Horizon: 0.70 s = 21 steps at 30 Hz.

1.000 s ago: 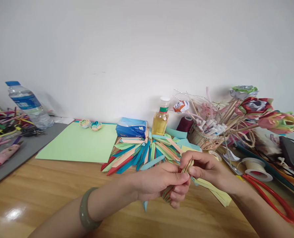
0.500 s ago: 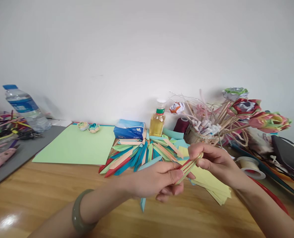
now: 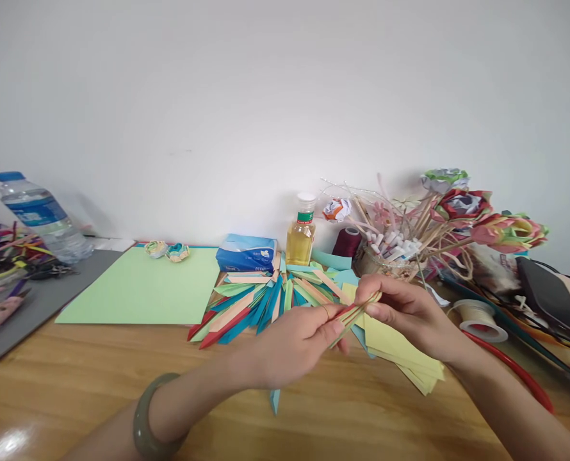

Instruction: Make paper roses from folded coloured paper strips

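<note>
My left hand point(image 3: 300, 342) is closed on the near end of a small bundle of folded paper strips point(image 3: 350, 316), green and red with pale edges. At the bundle's far end, my right hand point(image 3: 407, 314) pinches the tip between thumb and fingers. Just behind the hands fans a pile of folded paper strips point(image 3: 246, 304) in teal, red, peach and green. Yellow paper pieces point(image 3: 403, 352) lie beneath my right hand. A light blue strip point(image 3: 275, 401) pokes out below my left hand, its other end hidden.
Light green paper sheets point(image 3: 141, 288) lie left, with two small paper rosettes point(image 3: 177, 252) on top. Behind stand a tissue pack point(image 3: 246, 253), a bottle of yellow liquid point(image 3: 301, 237) and a thread spool point(image 3: 347, 243). Paper flowers point(image 3: 462, 206) lean right; a water bottle point(image 3: 42, 214) stands far left.
My left hand has turned, so its back faces up more and its lower fingers are mostly hidden. Both hands keep hold of the strips. The whole view has shifted slightly.
</note>
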Motion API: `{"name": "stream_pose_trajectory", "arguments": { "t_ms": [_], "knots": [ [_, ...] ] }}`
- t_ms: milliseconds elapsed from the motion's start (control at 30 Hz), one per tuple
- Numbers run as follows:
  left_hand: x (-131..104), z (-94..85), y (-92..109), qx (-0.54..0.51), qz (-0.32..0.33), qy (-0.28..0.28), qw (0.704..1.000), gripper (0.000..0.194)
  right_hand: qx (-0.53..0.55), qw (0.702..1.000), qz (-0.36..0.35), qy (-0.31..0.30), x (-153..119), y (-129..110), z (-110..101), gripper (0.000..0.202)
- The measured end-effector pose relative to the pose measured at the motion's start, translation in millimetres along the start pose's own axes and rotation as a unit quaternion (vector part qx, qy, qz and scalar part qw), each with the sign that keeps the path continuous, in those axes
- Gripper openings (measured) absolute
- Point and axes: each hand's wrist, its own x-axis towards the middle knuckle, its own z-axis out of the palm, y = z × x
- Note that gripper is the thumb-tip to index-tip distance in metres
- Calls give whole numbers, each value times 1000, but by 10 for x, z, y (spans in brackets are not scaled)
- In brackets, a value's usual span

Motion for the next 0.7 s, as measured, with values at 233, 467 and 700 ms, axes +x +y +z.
{"name": "stream_pose_trajectory", "arguments": {
  "t_ms": [233, 467, 700],
  "knots": [
    [-14, 138, -2, 271, 23, 136, 953, 63, -20, 999, -3, 25, 41, -8, 115, 17],
    [83, 165, -186, 495, 97, 193, 842, 43, -20, 997, 35, 72, 65, -51, 244, 21],
    [79, 180, -262, 515, 118, 214, 822, 42, 6, 992, 85, 90, 66, -80, 285, 24]
  ]
}}
